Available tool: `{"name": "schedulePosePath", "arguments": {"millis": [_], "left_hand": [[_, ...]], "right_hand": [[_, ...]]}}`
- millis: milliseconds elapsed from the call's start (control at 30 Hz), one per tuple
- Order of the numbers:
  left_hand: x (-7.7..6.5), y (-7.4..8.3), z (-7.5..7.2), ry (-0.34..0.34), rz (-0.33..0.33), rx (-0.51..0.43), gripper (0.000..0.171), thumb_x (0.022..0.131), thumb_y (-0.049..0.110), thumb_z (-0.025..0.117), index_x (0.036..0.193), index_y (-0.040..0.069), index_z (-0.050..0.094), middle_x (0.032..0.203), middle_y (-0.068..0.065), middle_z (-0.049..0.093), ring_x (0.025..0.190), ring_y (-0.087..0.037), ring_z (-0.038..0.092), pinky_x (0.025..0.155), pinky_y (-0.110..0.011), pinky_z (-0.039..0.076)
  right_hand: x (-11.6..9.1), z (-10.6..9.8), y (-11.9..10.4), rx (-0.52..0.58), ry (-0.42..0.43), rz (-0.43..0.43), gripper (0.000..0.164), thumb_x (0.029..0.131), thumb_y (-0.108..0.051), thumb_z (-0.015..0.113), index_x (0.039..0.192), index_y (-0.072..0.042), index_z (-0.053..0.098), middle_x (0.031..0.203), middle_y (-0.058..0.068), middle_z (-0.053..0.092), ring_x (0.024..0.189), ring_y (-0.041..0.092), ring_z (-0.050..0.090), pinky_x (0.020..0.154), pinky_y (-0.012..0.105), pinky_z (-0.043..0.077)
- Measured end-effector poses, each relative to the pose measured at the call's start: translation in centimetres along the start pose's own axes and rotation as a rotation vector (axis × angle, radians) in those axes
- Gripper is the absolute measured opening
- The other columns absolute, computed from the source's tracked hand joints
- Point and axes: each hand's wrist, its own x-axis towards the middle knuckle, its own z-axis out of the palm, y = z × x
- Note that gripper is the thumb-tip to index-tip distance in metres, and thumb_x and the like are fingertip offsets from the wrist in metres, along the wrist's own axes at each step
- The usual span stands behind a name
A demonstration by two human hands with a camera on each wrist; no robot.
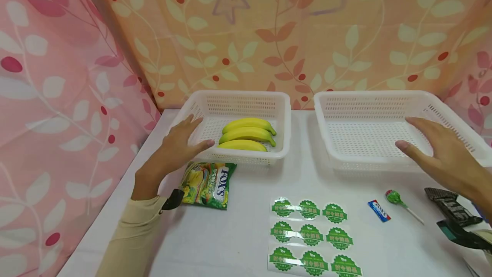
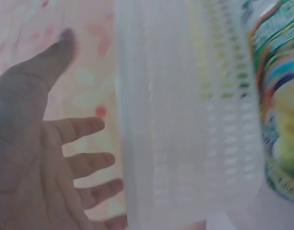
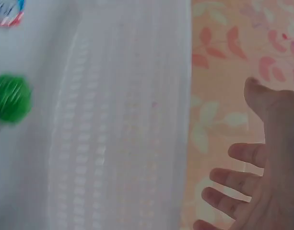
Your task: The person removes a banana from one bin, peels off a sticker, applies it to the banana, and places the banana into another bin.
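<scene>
My left hand (image 1: 178, 142) hovers with spread fingers over the left front part of a white plastic basket (image 1: 282, 136). Three bananas (image 1: 247, 134) lie inside that basket. Just in front of it is a green FOX'S Spring Tea candy bag (image 1: 207, 185), partly behind my left wrist. My right hand (image 1: 442, 151) is held over the right part of a second white basket (image 1: 369, 157), thumb and fingers apart. Its visible floor holds nothing. In the left wrist view, the left palm (image 2: 27, 172) grips nothing; the right wrist view shows the right hand (image 3: 276, 177) likewise.
On the white table lie a sheet of green round stickers (image 1: 311, 236), a small blue FOX'S candy (image 1: 379, 210), a green lollipop (image 1: 396, 198) and a dark wrapped packet (image 1: 453, 208). Floral cloth (image 1: 250, 33) hangs behind the baskets and along the sides.
</scene>
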Motion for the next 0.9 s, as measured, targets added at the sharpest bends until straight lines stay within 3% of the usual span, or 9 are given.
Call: {"name": "schedulePosePath", "arguments": {"millis": [100,133,167,233,333,400,500,700,900], "left_hand": [[0.2,-1.6,-1.1,0.045,-0.008,-0.099,0.094,0.097,0.065,0.066,0.168,0.015,0.031,0.173,-0.015,0.029,0.157,-0.043,0.028,0.122,-0.074,0.023],[0.2,-2.2,-1.4,0.057,-0.013,-0.122,0.094,0.096,0.063,0.068,0.167,0.014,0.032,0.171,-0.016,0.033,0.155,-0.043,0.031,0.122,-0.072,0.026],[0.1,-2.8,-1.6,0.065,-0.028,-0.145,0.094,0.095,0.062,0.070,0.167,0.014,0.033,0.168,-0.017,0.036,0.152,-0.042,0.035,0.121,-0.071,0.029],[0.0,-3.9,-1.9,0.067,-0.061,-0.187,0.095,0.094,0.061,0.073,0.167,0.014,0.034,0.164,-0.018,0.039,0.146,-0.042,0.040,0.118,-0.072,0.032],[-0.1,-5.3,-2.1,0.046,-0.103,-0.237,0.098,0.093,0.060,0.075,0.167,0.014,0.031,0.163,-0.019,0.039,0.142,-0.042,0.042,0.117,-0.073,0.033],[-0.2,-6.0,-2.2,0.025,-0.122,-0.257,0.101,0.091,0.060,0.077,0.168,0.013,0.030,0.163,-0.019,0.039,0.141,-0.042,0.042,0.117,-0.073,0.033],[-0.3,-6.6,-2.3,-0.001,-0.130,-0.247,0.106,0.091,0.061,0.077,0.168,0.010,0.027,0.164,-0.020,0.038,0.142,-0.043,0.042,0.116,-0.073,0.033],[-0.3,-6.8,-2.4,-0.033,-0.141,-0.240,0.109,0.090,0.062,0.077,0.170,0.011,0.024,0.162,-0.020,0.042,0.140,-0.044,0.044,0.116,-0.074,0.034],[-0.4,-6.8,-2.4,-0.033,-0.135,-0.245,0.108,0.090,0.061,0.077,0.170,0.011,0.024,0.161,-0.020,0.044,0.140,-0.043,0.044,0.117,-0.073,0.033]], "right_hand": [[0.4,-0.4,-1.8,0.080,-0.006,0.024,0.077,0.102,-0.039,0.066,0.163,-0.003,0.036,0.162,0.035,0.035,0.143,0.064,0.032,0.104,0.087,0.025],[0.5,-0.5,-2.5,0.104,0.000,0.025,0.074,0.102,-0.038,0.068,0.161,-0.005,0.040,0.159,0.034,0.041,0.138,0.062,0.039,0.100,0.082,0.039],[0.7,-0.5,-3.1,0.130,0.003,0.018,0.071,0.102,-0.037,0.069,0.160,-0.006,0.043,0.156,0.033,0.045,0.133,0.061,0.044,0.094,0.081,0.044],[1.0,-0.4,-4.3,0.186,0.015,-0.005,0.064,0.101,-0.034,0.072,0.157,-0.011,0.050,0.151,0.026,0.054,0.125,0.041,0.056,0.091,0.052,0.059],[1.8,0.0,-5.9,0.282,0.020,-0.064,0.058,0.100,-0.029,0.075,0.153,-0.016,0.057,0.146,0.018,0.061,0.115,0.002,0.060,0.086,0.010,0.047],[2.4,0.5,-7.1,0.335,0.010,-0.092,0.054,0.100,-0.027,0.076,0.151,-0.018,0.060,0.144,0.013,0.064,0.106,-0.015,0.054,0.084,0.000,0.038],[3.6,1.2,-9.2,0.394,-0.032,-0.129,0.050,0.100,-0.026,0.076,0.146,-0.016,0.063,0.141,0.011,0.067,0.107,-0.012,0.059,0.085,0.003,0.043],[6.3,2.8,-13.1,0.464,-0.150,-0.197,0.042,0.101,-0.028,0.074,0.140,-0.011,0.067,0.133,0.010,0.071,0.115,0.024,0.068,0.086,0.010,0.051],[9.3,4.4,-16.3,0.513,-0.297,-0.205,0.042,0.101,-0.032,0.074,0.138,-0.013,0.069,0.130,0.007,0.072,0.118,0.025,0.067,0.100,0.040,0.057]]}}
